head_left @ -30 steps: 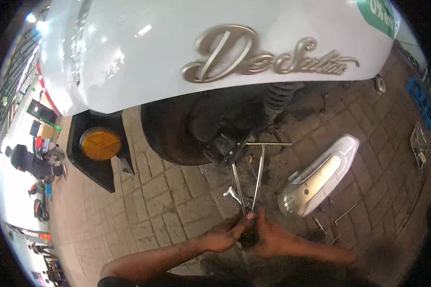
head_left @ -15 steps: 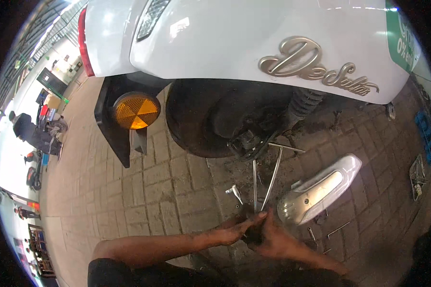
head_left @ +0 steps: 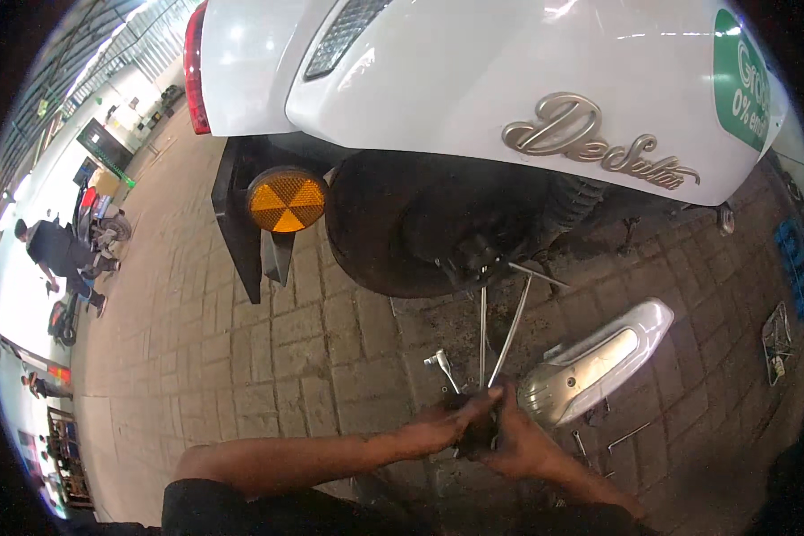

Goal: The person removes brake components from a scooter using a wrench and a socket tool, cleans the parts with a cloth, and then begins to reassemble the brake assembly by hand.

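Note:
Close together over the paving, my left hand (head_left: 442,427) and my right hand (head_left: 520,439) grip a small dark part (head_left: 479,432) between them. Its kind cannot be made out, as my fingers cover much of it. Just beyond my fingertips lie a T-handle wrench (head_left: 515,326) and a second thin metal rod (head_left: 483,330), their near ends close to my hands. A short ratchet wrench (head_left: 442,368) rests to the left of the rods. Right of my right hand lies a silver and white cover (head_left: 590,368) with a hole in it.
Ahead stands a white scooter (head_left: 456,76), with its wheel (head_left: 393,223) and an orange round reflector (head_left: 286,201) low down. Small tools, including a bent hex key (head_left: 630,436), lie at right. A metal tray (head_left: 777,344) and blue crate (head_left: 791,259) sit farther right. A person (head_left: 62,255) walks at far left.
The view has shifted slightly, so the scooter appears farther right. Both my hands remain together around the dark part. The person at far left has changed stride.

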Demonstrator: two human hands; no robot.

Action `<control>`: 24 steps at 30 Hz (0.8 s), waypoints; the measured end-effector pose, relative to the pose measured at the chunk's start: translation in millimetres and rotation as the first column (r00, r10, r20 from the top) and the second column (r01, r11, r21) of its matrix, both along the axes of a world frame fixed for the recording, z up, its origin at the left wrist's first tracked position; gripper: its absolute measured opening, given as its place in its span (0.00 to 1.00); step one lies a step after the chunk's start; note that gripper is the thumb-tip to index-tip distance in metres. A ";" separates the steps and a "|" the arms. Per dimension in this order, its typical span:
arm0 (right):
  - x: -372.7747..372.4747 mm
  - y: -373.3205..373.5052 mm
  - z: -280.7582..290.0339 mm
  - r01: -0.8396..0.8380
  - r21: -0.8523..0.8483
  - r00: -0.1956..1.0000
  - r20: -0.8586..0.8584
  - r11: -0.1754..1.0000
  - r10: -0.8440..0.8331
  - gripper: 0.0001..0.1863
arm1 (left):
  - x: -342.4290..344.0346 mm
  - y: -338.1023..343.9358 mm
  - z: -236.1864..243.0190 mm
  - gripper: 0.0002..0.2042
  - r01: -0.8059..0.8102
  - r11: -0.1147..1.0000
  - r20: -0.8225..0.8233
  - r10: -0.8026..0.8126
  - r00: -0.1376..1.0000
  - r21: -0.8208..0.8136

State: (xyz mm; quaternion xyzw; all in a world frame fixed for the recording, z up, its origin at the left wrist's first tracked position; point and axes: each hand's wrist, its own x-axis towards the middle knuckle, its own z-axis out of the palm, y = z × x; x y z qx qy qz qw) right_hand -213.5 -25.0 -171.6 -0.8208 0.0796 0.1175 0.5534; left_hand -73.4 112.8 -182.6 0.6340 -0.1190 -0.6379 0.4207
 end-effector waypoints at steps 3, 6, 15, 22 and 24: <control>3.2 -7.6 -7.8 0.029 0.004 0.996 0.083 1.000 -0.029 0.66 | 4.7 -17.7 32.5 0.44 0.093 0.990 0.173 -0.110 0.979 0.102; 12.3 -6.7 10.4 0.064 0.054 0.992 0.108 0.997 -0.070 0.66 | 8.9 -18.9 43.8 0.45 0.129 0.975 0.291 -0.178 0.940 0.180; 15.9 -0.7 10.7 0.177 0.038 0.977 0.118 0.983 -0.180 0.61 | 22.6 -21.1 62.1 0.47 0.267 0.954 0.283 -0.295 0.913 0.134; 21.7 0.0 12.3 0.144 0.130 0.948 0.266 0.981 -0.174 0.50 | 21.8 -15.6 49.4 0.51 0.279 0.947 0.272 -0.314 0.910 0.161; 19.0 -3.3 10.3 0.127 0.108 0.947 0.282 0.986 -0.153 0.44 | 26.1 -25.4 72.5 0.51 0.394 0.894 0.279 -0.442 0.852 0.213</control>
